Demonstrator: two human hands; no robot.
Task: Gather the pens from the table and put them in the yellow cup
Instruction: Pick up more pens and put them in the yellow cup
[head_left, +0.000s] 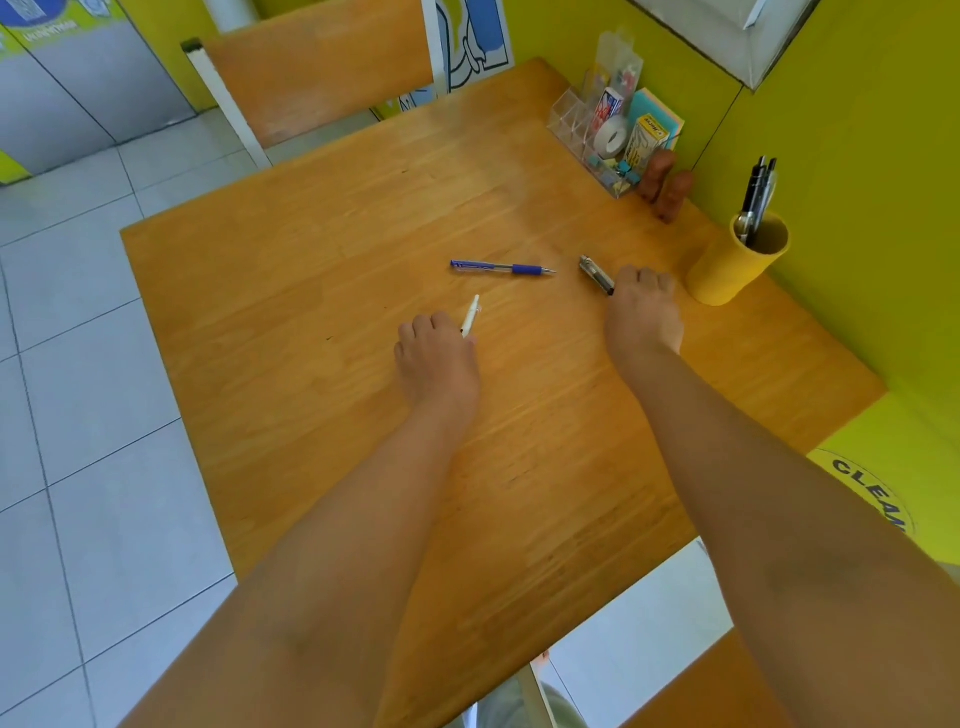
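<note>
A blue pen (501, 268) lies flat on the wooden table (322, 249), between and beyond my two hands. My left hand (436, 358) is closed around the lower end of a white pen (470, 315), whose tip pokes out past my fingers. My right hand (644, 312) grips one end of a dark silver pen (596, 274) that points back and left. The yellow cup (727, 265) stands upright just right of my right hand, against the wall, with several dark pens (758, 200) standing in it.
A clear plastic organiser (597, 135) with tape, clips and sticky notes sits at the table's far right, two brown wooden figures (665, 184) beside it. A wooden chair (317, 67) stands at the far side. A yellow-green wall (857, 208) runs along the right edge.
</note>
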